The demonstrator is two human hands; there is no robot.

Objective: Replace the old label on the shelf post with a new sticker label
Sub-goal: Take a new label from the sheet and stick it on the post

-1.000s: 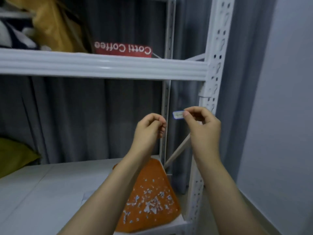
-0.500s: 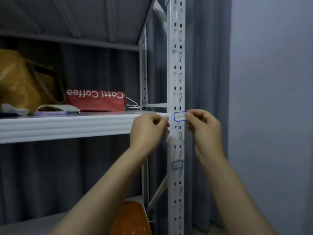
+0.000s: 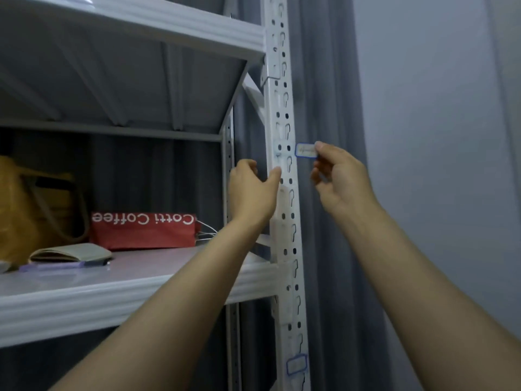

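Grey curtain (image 3: 324, 249) behind shelf post (image 3: 282, 210).

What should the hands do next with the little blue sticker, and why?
Probably slide the right hand left until the sticker touches the shelf post, then press it flat. The sticker is pinched just beside the post, not on it yet, and the left hand touches the post just below.

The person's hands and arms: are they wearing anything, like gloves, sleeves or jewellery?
No gloves: the left hand and right hand are bare, and no ring shows on the fingers in view. The left forearm and right forearm are bare too, down to the picture's edge, so no sleeve, watch or bracelet appears.
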